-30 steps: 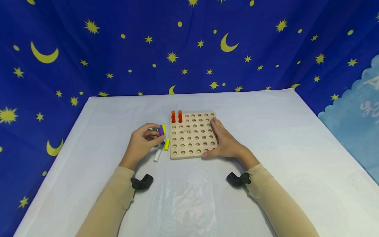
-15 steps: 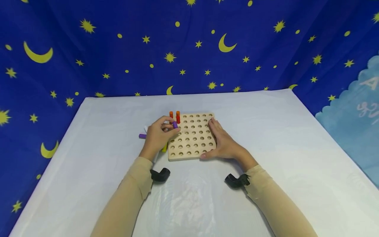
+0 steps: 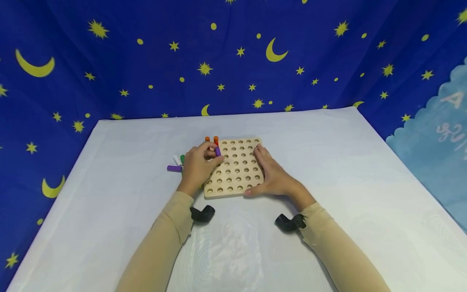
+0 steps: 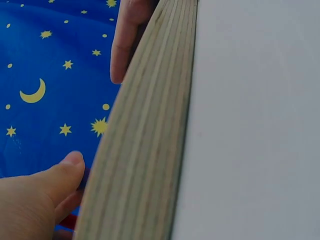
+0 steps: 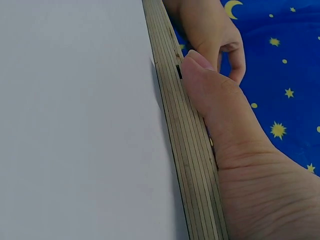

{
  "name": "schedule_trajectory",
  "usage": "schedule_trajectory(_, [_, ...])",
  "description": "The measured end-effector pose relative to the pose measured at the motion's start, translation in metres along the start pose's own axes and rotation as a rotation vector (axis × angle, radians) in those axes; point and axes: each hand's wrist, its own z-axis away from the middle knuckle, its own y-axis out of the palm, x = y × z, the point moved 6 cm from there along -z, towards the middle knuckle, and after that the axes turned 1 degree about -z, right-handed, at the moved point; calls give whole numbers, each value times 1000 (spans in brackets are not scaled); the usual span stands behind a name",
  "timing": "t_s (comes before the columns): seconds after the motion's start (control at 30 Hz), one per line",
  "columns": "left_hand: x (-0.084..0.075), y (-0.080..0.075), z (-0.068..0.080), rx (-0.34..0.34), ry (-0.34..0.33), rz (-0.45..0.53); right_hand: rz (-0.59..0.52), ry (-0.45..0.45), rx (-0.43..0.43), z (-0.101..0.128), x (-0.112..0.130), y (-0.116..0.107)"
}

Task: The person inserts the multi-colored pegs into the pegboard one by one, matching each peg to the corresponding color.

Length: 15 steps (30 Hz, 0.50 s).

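Note:
Between thumb and fingertips, my left hand point(image 3: 197, 168) pinches a purple peg point(image 3: 218, 151) over the left part of the holed wooden pegboard point(image 3: 225, 194). The peg's lower end overlaps a hole just in front of the standing pegs. Two orange-and-red pegs point(image 3: 216, 140) stand in the back left corner of the board, partly covered by the left hand. My right hand point(image 3: 275, 176) rests along the board's right side, fingers nearly straight. Its thumb point(image 5: 217, 102) lies against the front edge, seen close up in the right wrist view. The left wrist view shows the board's layered edge point(image 4: 145, 130).
Left of the board lie loose pegs: a purple one point(image 3: 174, 168), a white one point(image 3: 177, 160) and a green one point(image 3: 183, 158), partly behind the left hand. A white cloth point(image 3: 313, 142) covers the table. Behind it hangs a blue starry curtain point(image 3: 233, 36).
My left hand has carried the purple peg from the loose pegs rightward onto the board. The right hand has kept its place at the board; the head view has shifted slightly.

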Motion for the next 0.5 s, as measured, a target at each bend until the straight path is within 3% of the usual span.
schedule_trajectory(0.5, [-6,-2,4,-96,128,-120,-8,-10,-11,0,0,-1])
